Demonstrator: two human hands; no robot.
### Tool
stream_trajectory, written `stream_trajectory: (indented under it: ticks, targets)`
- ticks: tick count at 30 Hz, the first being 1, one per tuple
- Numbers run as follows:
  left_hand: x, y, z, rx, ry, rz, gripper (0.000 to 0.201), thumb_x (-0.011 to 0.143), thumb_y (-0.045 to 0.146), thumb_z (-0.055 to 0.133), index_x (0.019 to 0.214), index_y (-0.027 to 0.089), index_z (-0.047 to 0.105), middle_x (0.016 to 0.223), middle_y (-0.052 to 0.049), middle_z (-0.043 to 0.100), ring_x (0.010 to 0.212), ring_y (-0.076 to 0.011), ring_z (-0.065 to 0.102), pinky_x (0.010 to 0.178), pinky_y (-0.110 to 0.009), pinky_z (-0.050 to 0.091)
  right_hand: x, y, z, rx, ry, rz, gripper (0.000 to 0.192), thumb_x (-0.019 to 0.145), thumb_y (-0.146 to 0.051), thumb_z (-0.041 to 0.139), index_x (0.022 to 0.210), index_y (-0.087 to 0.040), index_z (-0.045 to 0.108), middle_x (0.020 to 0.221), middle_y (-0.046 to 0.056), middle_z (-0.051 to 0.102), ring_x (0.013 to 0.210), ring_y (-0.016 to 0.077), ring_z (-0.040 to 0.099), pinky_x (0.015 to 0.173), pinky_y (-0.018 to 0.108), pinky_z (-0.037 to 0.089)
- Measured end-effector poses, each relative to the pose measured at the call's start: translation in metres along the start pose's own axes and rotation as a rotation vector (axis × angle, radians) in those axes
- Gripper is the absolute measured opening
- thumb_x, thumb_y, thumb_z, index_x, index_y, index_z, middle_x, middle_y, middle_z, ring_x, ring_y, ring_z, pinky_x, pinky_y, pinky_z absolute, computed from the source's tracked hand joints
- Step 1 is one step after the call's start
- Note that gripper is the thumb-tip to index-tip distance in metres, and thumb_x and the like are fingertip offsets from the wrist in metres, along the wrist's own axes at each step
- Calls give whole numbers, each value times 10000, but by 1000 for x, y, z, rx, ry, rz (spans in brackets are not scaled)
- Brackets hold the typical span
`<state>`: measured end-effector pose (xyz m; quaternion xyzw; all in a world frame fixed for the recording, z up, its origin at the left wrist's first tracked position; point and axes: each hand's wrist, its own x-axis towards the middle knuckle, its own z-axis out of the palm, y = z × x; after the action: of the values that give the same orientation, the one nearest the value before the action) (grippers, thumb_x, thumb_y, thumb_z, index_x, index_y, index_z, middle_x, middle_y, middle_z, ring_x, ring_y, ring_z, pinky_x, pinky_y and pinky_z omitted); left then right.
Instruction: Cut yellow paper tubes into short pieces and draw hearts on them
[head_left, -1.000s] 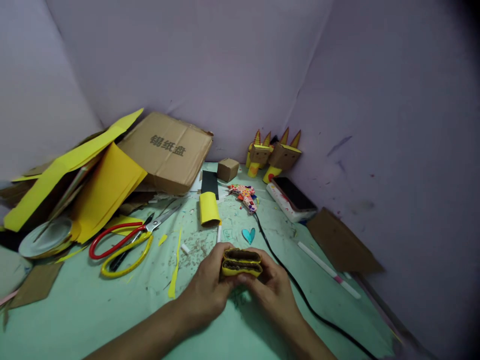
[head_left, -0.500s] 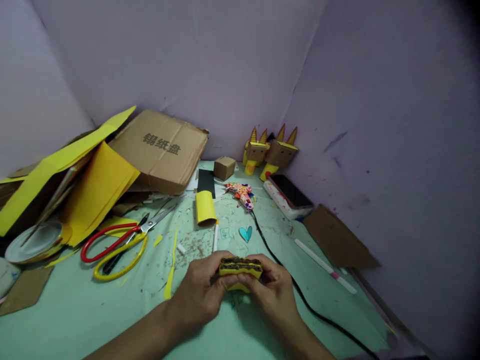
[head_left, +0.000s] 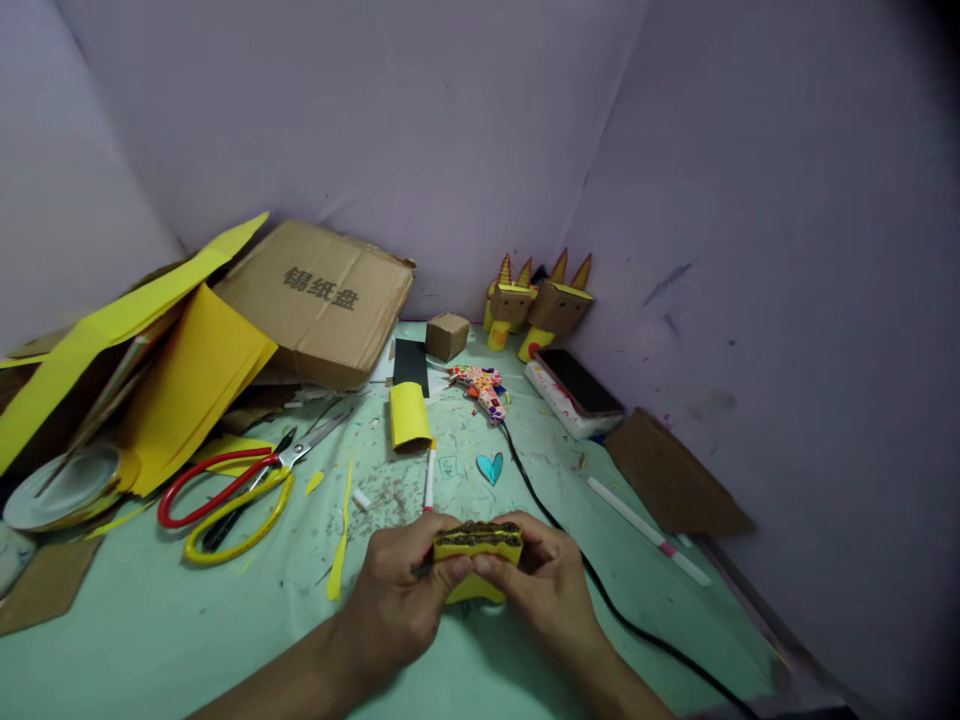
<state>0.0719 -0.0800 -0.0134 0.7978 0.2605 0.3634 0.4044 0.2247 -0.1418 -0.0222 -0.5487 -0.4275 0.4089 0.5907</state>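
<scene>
**Yellow-wrapped cardboard piece pinched between both hands**

A small yellow-covered cardboard piece (head_left: 478,548), its corrugated brown edge facing up, is held low over the near middle of the green tabletop (head_left: 187,640). The left hand (head_left: 397,595) closes its grip on the piece's left end, thumb across the front; the right hand (head_left: 544,585) closes on the right end in the same way. A second yellow layer appears to hang beneath the piece, though the fingers hide most of it.

Just beyond the hands lie a white marker (head_left: 429,478) and a blue paper heart (head_left: 490,467). A black cable (head_left: 600,595) runs past the right hand to a patterned glue gun (head_left: 484,388). Farther back rests a yellow paper roll (head_left: 409,417). To the left lie red and yellow scissors (head_left: 232,490), yellow paper sheets (head_left: 187,385) and a printed cardboard box (head_left: 322,300). Two horned cardboard figures (head_left: 540,305) stand against the far wall, a phone (head_left: 577,382) beside them.
</scene>
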Motion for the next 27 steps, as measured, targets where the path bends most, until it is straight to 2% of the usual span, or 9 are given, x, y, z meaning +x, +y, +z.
stream_trajectory:
  ticks: [5,10,14,16,20,24,27]
  targets:
    - [-3,-1,-1,24,8,29,153,857,302,530,844,195,638,629,20,656,550,-120,606,532,-208,446,1,1,-1,37,-43,12,232,593,-319,788,670,-172,626,606,-17,568,567,134,512,521,222,417]
    - [5,-2,-3,51,3,-58,189,842,335,522,847,182,633,650,-2,680,570,-143,615,533,-230,452,8,0,-3,90,-134,112,258,588,-289,796,753,-180,632,690,-6,627,626,155,571,579,248,466]
    - [18,1,-3,36,25,-63,156,805,277,547,875,169,634,777,-31,718,705,-166,651,639,-252,487,17,-2,-9,-48,-53,-15,215,566,-195,780,748,-185,666,706,-11,655,666,166,591,621,256,479]
    - [22,0,-2,51,-2,-50,146,794,260,550,878,177,636,784,-23,715,712,-165,645,654,-258,481,20,2,-13,-108,-26,-55,204,577,-163,767,758,-191,676,720,-10,669,688,174,600,641,262,484]
    - [27,-5,0,107,-94,-126,108,786,257,546,826,186,616,705,7,671,643,-156,600,603,-256,446,24,13,-15,-67,-42,-9,221,607,-198,770,804,-172,674,742,7,698,683,185,636,637,277,506]
    - [33,-9,2,126,-60,-171,82,775,256,547,732,187,553,648,22,614,601,-149,552,557,-249,413,30,17,-13,11,-79,26,357,569,-227,801,893,-164,666,857,41,731,757,214,675,690,316,536]
    - [34,-9,2,129,-63,-168,81,783,259,539,741,190,544,652,22,610,602,-148,547,562,-250,412,31,17,-13,30,-81,31,354,578,-229,805,898,-163,669,880,47,735,778,219,680,705,322,539]
